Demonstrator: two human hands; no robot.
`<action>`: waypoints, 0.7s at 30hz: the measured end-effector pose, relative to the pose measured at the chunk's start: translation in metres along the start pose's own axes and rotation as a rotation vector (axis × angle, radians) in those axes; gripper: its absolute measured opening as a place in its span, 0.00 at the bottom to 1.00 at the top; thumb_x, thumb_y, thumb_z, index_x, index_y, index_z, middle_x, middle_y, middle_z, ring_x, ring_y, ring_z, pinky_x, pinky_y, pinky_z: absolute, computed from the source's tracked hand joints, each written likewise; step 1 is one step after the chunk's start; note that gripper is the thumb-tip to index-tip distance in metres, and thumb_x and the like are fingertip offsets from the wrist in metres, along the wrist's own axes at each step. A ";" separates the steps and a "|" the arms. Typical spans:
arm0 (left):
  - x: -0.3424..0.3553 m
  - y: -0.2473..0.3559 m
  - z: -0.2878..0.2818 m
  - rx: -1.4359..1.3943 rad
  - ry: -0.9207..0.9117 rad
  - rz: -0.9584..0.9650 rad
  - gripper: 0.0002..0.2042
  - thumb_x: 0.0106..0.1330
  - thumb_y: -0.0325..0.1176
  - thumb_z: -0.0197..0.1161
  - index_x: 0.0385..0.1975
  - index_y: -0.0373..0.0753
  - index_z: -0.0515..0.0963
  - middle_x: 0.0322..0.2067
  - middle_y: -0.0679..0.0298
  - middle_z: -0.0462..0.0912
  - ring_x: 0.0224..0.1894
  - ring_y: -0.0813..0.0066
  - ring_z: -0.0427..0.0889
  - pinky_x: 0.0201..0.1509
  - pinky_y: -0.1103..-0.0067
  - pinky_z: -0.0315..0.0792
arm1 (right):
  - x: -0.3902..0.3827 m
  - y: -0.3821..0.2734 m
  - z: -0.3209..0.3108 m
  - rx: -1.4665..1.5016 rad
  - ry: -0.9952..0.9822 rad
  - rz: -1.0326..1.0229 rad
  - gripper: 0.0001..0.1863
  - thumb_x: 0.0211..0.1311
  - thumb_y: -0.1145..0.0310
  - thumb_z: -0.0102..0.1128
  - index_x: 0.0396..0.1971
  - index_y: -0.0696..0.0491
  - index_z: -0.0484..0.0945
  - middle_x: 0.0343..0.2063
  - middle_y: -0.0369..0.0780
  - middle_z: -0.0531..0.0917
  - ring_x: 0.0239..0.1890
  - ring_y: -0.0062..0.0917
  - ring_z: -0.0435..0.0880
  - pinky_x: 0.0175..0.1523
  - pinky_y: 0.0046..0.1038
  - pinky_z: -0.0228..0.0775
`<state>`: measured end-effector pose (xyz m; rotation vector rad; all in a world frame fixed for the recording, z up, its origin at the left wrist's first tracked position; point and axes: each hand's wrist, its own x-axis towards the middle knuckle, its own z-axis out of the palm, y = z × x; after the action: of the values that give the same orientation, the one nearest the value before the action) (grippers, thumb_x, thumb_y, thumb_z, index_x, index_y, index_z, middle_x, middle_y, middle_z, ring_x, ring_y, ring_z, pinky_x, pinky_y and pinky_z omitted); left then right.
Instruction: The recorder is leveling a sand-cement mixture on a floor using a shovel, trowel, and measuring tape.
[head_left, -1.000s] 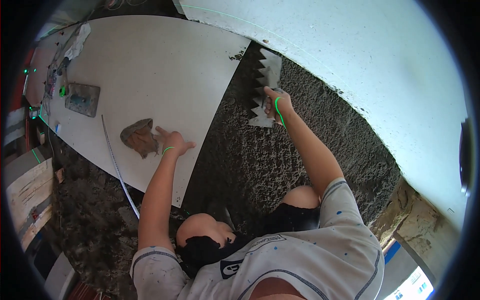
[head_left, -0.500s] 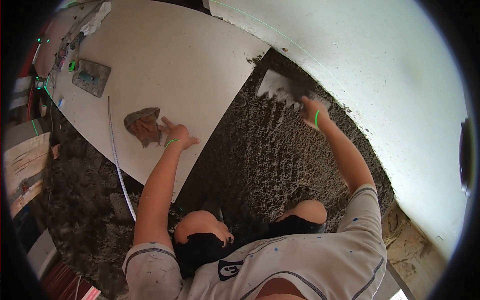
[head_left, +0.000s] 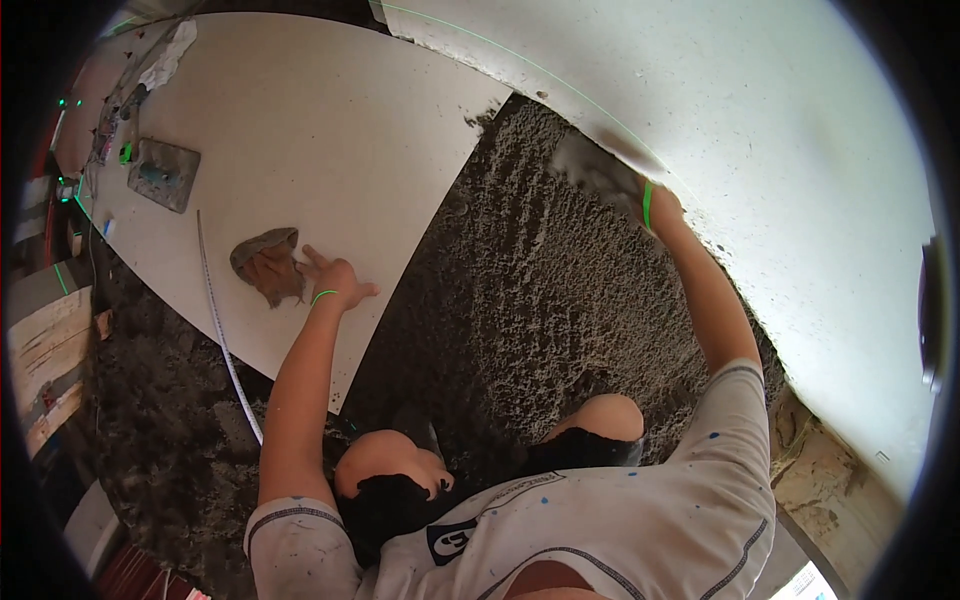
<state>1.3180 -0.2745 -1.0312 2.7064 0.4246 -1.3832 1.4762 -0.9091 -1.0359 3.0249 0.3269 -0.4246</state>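
Note:
My left hand leans on a large pale floor tile, its fingers spread. Beside its fingertips lies a crumpled brown rag. In my right hand is a flat metal trowel, smeared by motion, close against the foot of the white wall. The trowel's handle is hidden by my fingers and the blur. Below it spreads dark, grainy mortar, marked with ridges, between the tile's edge and the wall.
A square float with a handle lies on the tile at the left. A tape measure's blade stretches across the tile's left edge. A thin green laser line runs along the wall. My knees are at the mortar's near side.
My right hand has swept the trowel rightward to the wall's foot. My left hand stays on the tile beside the rag; the whole view has shifted slightly.

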 end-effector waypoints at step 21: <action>-0.010 -0.013 -0.003 -0.062 -0.007 -0.093 0.44 0.58 0.62 0.79 0.63 0.28 0.79 0.77 0.24 0.22 0.78 0.12 0.31 0.74 0.42 0.64 | 0.085 -0.139 -0.032 0.325 -0.037 -0.116 0.18 0.61 0.64 0.69 0.49 0.56 0.82 0.36 0.54 0.88 0.41 0.54 0.88 0.45 0.48 0.78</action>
<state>1.3115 -0.2635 -1.0205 2.6630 0.5894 -1.3766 1.5341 -0.7531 -1.0343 3.3181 0.4758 -0.5953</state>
